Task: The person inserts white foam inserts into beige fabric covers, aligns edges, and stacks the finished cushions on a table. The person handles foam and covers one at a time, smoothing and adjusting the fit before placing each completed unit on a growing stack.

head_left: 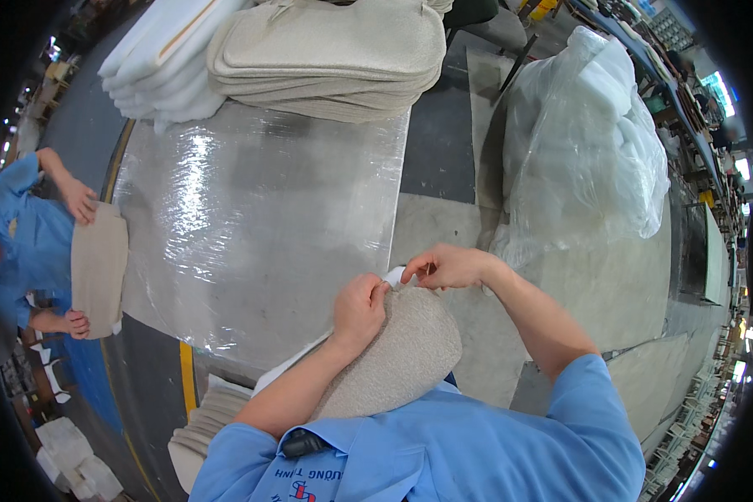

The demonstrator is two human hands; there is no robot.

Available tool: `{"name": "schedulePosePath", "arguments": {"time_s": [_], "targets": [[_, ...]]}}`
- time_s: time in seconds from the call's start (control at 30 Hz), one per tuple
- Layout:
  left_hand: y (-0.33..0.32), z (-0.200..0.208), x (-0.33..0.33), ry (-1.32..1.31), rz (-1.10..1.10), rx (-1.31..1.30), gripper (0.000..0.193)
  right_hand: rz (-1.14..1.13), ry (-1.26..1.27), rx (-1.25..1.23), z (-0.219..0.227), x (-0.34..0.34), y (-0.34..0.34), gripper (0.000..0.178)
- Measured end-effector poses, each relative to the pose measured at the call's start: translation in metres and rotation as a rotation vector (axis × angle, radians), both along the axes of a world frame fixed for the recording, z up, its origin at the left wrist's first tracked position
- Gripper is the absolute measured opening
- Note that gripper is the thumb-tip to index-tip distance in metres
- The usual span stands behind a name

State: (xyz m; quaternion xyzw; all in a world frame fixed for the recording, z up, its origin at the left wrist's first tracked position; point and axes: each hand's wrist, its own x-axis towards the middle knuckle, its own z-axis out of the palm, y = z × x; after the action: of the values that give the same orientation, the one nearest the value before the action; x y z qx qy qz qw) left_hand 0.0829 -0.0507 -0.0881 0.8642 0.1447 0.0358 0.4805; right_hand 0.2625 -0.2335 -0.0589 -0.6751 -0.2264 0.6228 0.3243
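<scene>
A beige fabric cushion cover [406, 356] leans against my chest, its far end up between my hands. White padding [396, 277] pokes out at that end. My left hand [361, 314] is closed on the cover's edge beside the padding. Just right of it, my right hand [445, 268] has its thumb and forefinger pinched at the same end; what exactly lies between those fingertips is too small to make out.
A plastic-covered table [268, 192] bears stacked beige covers [335, 50] and white pads [159, 58]. A big plastic bag [581, 142] of white stuff stands right. More covers [205, 422] are piled lower left. At left, a co-worker [29, 226] holds a beige cushion [99, 272].
</scene>
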Motion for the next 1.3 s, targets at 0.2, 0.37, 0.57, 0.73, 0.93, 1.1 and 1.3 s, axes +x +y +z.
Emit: {"name": "schedulePosePath", "arguments": {"time_s": [0.2,0.37,0.57,0.73,0.93,1.1,1.3], "targets": [[0.002,0.002,0.001,-0.1,-0.016,0.044,0.011,0.144,0.048,-0.135,-0.002,0.011,0.031,0.02],[0.013,0.009,0.001,0.024,-0.071,-0.024,0.015,0.131,0.07,-0.106,-0.012,0.005,0.038,0.022],[0.039,0.016,0.007,0.566,-0.263,-0.292,0.027,0.098,-0.032,-0.021,-0.003,-0.01,0.027,0.019],[0.023,0.007,0.002,0.391,-0.228,-0.113,0.028,0.249,0.036,-0.18,0.005,-0.002,0.027,0.02],[0.018,-0.011,0.008,0.252,-0.164,-0.041,0.03,-0.408,-0.164,0.173,-0.045,-0.048,-0.004,0.025],[0.013,-0.02,0.031,0.241,-0.178,0.009,0.032,-0.814,-0.13,0.118,-0.051,-0.07,-0.003,0.021],[0.008,-0.024,0.053,0.303,-0.246,-0.053,0.031,-1.152,0.025,0.044,-0.053,-0.085,-0.003,0.02]]}}
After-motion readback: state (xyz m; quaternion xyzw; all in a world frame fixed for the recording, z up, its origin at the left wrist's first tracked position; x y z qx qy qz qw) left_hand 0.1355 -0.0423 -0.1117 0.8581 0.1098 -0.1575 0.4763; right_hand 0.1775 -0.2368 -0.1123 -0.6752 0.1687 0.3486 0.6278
